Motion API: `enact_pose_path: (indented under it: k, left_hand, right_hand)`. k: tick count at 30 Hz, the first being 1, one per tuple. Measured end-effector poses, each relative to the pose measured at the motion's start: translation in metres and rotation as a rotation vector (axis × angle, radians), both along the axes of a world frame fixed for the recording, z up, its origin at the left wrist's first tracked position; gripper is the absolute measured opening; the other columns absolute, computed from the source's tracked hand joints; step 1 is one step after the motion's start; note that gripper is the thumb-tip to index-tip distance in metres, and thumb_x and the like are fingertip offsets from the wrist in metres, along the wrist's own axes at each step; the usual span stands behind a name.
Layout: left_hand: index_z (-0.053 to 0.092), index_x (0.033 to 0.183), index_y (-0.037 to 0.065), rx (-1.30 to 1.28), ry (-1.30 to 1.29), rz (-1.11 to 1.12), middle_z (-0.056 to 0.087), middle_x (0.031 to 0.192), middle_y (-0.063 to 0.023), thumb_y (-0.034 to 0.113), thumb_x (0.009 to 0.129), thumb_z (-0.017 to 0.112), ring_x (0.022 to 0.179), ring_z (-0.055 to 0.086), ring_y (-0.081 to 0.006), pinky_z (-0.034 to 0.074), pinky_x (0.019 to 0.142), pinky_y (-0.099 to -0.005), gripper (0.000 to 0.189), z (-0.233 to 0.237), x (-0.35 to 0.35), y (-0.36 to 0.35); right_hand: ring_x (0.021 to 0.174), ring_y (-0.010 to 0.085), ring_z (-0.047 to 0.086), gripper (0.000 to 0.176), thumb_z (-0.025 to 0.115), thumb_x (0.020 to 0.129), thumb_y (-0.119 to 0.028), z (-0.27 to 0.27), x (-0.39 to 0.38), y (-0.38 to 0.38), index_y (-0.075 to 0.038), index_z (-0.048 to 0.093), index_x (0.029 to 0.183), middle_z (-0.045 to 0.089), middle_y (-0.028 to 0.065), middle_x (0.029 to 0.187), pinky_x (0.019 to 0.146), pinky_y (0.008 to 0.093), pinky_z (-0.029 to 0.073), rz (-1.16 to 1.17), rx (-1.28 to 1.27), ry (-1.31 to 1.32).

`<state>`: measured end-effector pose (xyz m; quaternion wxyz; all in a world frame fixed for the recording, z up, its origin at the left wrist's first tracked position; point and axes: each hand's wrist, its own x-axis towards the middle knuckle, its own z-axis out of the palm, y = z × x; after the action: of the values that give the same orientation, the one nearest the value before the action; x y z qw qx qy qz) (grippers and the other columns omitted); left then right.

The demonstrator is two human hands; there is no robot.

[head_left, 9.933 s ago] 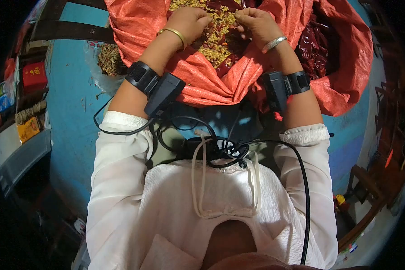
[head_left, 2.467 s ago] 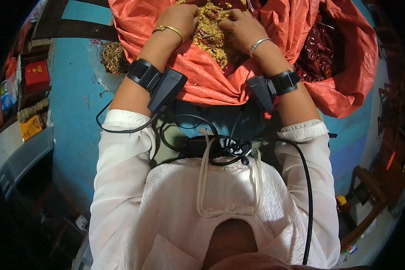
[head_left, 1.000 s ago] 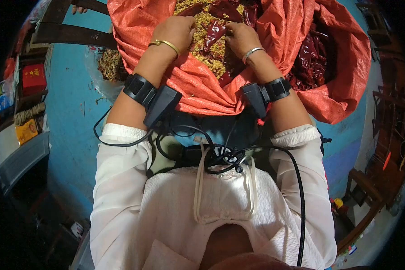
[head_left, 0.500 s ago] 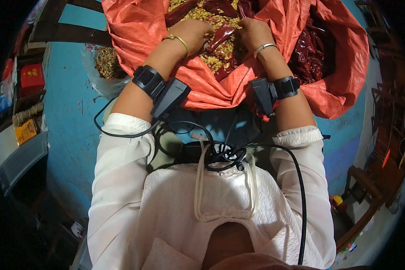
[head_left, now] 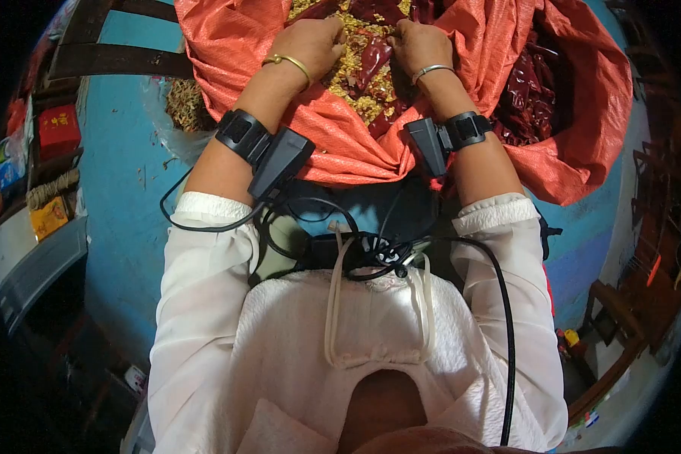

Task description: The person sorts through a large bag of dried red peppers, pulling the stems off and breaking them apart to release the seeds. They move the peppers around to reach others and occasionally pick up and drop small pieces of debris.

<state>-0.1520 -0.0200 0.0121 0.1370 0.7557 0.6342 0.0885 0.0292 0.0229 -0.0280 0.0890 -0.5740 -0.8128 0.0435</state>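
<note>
An orange-red woven sack (head_left: 356, 155) lies open at the top of the head view. Its mouth shows yellow seeds (head_left: 352, 83) mixed with dark red dried chillies (head_left: 374, 59). At the left of the opening is my left hand (head_left: 310, 47), a gold bangle on its wrist, with fingers curled inward over the seeds. Across from it, my right hand (head_left: 424, 50), with a silver bangle, has its fingers bent and pinched together. Both sets of fingertips are partly hidden, so whatever they hold cannot be made out. One chilli lies between the hands.
More dried chillies (head_left: 528, 98) fill an orange-red sack opening at the right. A clear plastic bag of dried stems (head_left: 185, 106) sits left on the blue floor (head_left: 121, 189). A dark wooden frame (head_left: 121, 60) is at upper left. Black cables (head_left: 499, 303) run across my lap.
Both hands have moved slightly farther up over the sack. My right hand and forearm have also shifted a little left. The view has shifted slightly.
</note>
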Motion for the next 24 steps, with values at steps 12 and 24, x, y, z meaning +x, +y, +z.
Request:
enact_pose_path:
  k: [12,24]
  left_hand:
    - [0.059,0.082,0.009,-0.252,-0.027,-0.305,0.059,0.075,-0.0123,0.015,0.069,0.062,0.07,0.057,-0.0288,0.045,0.064,-0.0346,0.016,-0.004,0.009,-0.008]
    - [0.058,0.081,0.005,-0.33,-0.762,0.01,0.06,0.067,-0.0084,0.019,0.077,0.058,0.063,0.058,-0.0163,0.046,0.054,-0.0269,0.015,-0.003,0.004,-0.004]
  right_hand:
    - [0.067,0.0219,0.061,0.015,0.062,0.068,-0.022,-0.005,0.016,0.008,-0.009,0.065,0.075,0.062,0.0104,0.072,0.065,0.0316,0.047,-0.03,-0.236,0.655]
    - [0.053,0.0079,0.052,0.009,0.059,0.077,-0.01,0.039,0.009,-0.031,-0.002,0.061,0.081,0.059,0.0022,0.066,0.046,0.0207,0.041,-0.133,-0.786,1.182]
